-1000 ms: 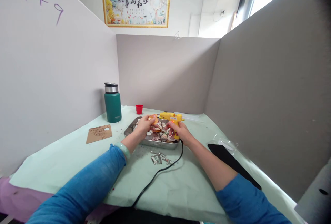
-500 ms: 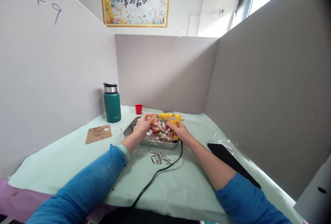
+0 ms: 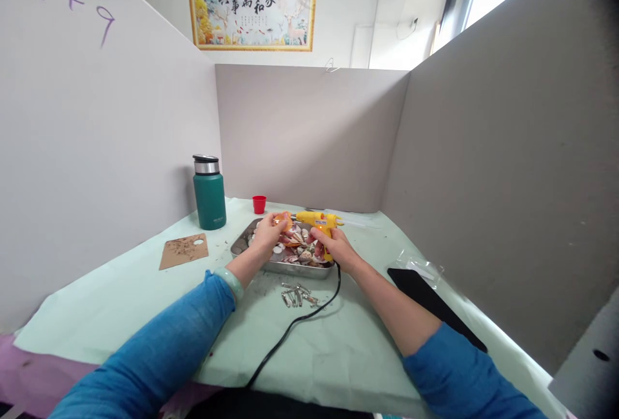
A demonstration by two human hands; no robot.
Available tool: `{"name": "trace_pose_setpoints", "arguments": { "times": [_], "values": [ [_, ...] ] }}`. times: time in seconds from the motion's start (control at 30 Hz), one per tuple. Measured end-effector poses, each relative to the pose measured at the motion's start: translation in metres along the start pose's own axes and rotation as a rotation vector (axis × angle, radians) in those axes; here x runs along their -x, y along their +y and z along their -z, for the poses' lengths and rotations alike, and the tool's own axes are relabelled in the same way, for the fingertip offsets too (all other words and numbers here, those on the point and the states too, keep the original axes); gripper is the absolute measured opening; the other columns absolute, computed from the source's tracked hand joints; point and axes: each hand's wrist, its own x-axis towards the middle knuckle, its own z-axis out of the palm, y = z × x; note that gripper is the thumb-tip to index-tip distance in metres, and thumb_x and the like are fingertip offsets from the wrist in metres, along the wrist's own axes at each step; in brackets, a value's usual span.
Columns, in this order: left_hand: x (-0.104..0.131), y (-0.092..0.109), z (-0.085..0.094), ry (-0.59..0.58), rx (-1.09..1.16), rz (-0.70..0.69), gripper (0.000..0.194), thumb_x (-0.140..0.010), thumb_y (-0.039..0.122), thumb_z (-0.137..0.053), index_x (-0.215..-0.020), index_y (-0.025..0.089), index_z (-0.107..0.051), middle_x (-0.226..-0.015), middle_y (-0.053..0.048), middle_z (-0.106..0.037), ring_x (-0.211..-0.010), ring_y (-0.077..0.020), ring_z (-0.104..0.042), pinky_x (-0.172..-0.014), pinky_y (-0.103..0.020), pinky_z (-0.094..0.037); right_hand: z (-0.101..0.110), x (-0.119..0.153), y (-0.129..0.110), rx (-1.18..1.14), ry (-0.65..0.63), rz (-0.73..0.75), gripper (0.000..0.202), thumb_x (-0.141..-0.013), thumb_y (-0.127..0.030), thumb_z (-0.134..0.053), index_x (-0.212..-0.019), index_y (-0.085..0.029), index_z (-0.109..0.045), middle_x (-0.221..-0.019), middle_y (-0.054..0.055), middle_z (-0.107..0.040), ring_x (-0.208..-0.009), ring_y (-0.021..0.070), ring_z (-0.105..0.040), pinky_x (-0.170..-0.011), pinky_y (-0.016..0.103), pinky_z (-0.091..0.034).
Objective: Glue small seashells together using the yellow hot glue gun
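Observation:
My left hand point(image 3: 269, 233) pinches an orange shell point(image 3: 286, 220) above the left part of a metal tray. A yellow glue gun point(image 3: 316, 220) is in my right hand point(image 3: 337, 246), fingers wrapped round its handle. The gun's nozzle points left and meets or nearly meets the shell; whether they touch I cannot tell. Below both hands the metal tray point(image 3: 304, 271) holds a pile of mixed seashells point(image 3: 297, 248). From the gun's handle a black cord point(image 3: 294, 322) runs down toward the near table edge. Several silver metal clasps or pins point(image 3: 297, 295) lie in front of the tray.
At the left stand a green bottle point(image 3: 209, 200) and, farther back, a small red cup point(image 3: 259, 204). A speckled brown card point(image 3: 184, 251) lies nearer. On the right are a black flat piece point(image 3: 435, 306) and clear plastic wrapping point(image 3: 420, 267). Grey partitions point(image 3: 309, 135) enclose the table.
Hardly anything differs: both hands keep the shell and the glue gun in nearly the same position, the nozzle still at the shell.

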Motion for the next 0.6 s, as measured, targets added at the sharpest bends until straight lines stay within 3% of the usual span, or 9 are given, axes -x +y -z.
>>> {"name": "trace_pose_setpoints", "arguments": {
  "times": [0.1,0.23,0.4,0.6],
  "values": [
    [-0.0003,-0.0001,-0.0001,0.014,-0.006,0.008,0.024,-0.077,0.020,-0.064,-0.097,0.016,-0.052,-0.081,-0.002,-0.062,-0.056,-0.0117,-0.062,-0.048,-0.022,-0.047,0.0006,-0.0004,0.0007,0.020,-0.006,-0.012,0.039,-0.074,-0.053,-0.063,-0.080,-0.015,-0.064,-0.061,0.002,-0.064,-0.041,0.0089,-0.051,-0.038,0.020,-0.039],
    [-0.0014,-0.0005,0.0001,0.017,-0.020,0.002,0.025,-0.077,0.019,-0.062,-0.100,0.016,-0.052,-0.082,-0.002,-0.062,-0.055,-0.0116,-0.062,-0.047,-0.022,-0.047,0.0008,-0.0012,0.0017,0.014,-0.003,0.008,0.040,-0.072,-0.054,-0.065,-0.082,-0.015,-0.064,-0.068,0.004,-0.067,-0.042,0.0090,-0.052,-0.037,0.020,-0.039],
    [-0.0017,-0.0009,0.0009,0.023,-0.025,-0.009,0.024,-0.078,0.019,-0.062,-0.099,0.016,-0.053,-0.084,-0.003,-0.063,-0.055,-0.0112,-0.062,-0.046,-0.020,-0.046,0.0003,-0.0006,0.0002,0.025,-0.015,0.001,0.039,-0.073,-0.053,-0.064,-0.081,-0.015,-0.065,-0.054,0.001,-0.061,-0.040,0.0093,-0.050,-0.037,0.020,-0.039],
    [-0.0034,-0.0035,0.0022,0.025,-0.037,-0.029,0.027,-0.076,0.023,-0.065,-0.100,0.017,-0.053,-0.086,-0.003,-0.064,-0.054,-0.0111,-0.062,-0.045,-0.021,-0.046,0.0010,-0.0011,0.0016,0.040,-0.014,0.006,0.040,-0.074,-0.054,-0.063,-0.084,-0.015,-0.064,-0.061,0.002,-0.064,-0.041,0.0094,-0.051,-0.038,0.020,-0.040]
  ]
}}
